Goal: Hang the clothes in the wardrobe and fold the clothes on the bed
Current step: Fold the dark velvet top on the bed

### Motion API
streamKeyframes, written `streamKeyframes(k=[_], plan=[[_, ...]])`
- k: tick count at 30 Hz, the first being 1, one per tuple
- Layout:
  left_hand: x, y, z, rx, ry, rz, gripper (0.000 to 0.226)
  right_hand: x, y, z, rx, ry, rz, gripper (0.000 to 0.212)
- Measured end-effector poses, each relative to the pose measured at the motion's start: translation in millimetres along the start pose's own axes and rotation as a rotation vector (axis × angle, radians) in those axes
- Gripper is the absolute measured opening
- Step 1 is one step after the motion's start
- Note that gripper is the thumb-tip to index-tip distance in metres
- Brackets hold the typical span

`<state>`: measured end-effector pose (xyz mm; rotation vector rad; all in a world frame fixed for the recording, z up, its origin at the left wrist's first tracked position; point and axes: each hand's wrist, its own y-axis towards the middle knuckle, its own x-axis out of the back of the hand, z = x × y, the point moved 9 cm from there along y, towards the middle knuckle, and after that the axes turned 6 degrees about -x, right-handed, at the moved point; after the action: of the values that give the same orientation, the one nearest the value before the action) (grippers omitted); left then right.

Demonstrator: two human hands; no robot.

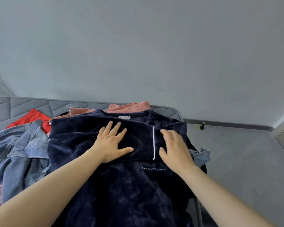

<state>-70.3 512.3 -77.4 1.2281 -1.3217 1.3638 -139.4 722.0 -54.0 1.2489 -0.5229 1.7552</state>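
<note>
A dark navy velvet top (115, 185) with white piping lies spread on the bed, its neck label facing away from me. One sleeve is folded across the chest, its white-edged cuff near the middle right. My left hand (111, 142) presses flat on that folded sleeve with fingers straight and spread. My right hand (175, 149) rests flat on the fabric just right of the cuff, slightly blurred. A pink garment (129, 106) lies under the navy top at the far side.
A blue denim garment (18, 154) is crumpled at the left, with a red garment (31, 117) behind it. The grey quilted mattress (23, 105) runs to the wall. The bed's right edge (181, 115) drops to a grey floor (236, 161).
</note>
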Motion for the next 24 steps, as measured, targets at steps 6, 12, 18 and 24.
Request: streamKeyframes(k=[6,12,18,24], plan=[[-14,14,11,0.051,-0.075,0.148,0.094,-72,-2,-12,0.046,-0.149,0.385,0.052],[35,30,38,0.082,-0.061,-0.275,0.052,-55,44,-17,-0.084,0.148,0.319,0.036],[34,54,80,0.305,0.067,-0.026,0.131,-52,112,-5,-0.02,-0.044,0.325,0.098],[1,67,100,0.403,0.087,0.155,0.153,-90,149,-25,-0.128,-0.268,0.576,0.156]])
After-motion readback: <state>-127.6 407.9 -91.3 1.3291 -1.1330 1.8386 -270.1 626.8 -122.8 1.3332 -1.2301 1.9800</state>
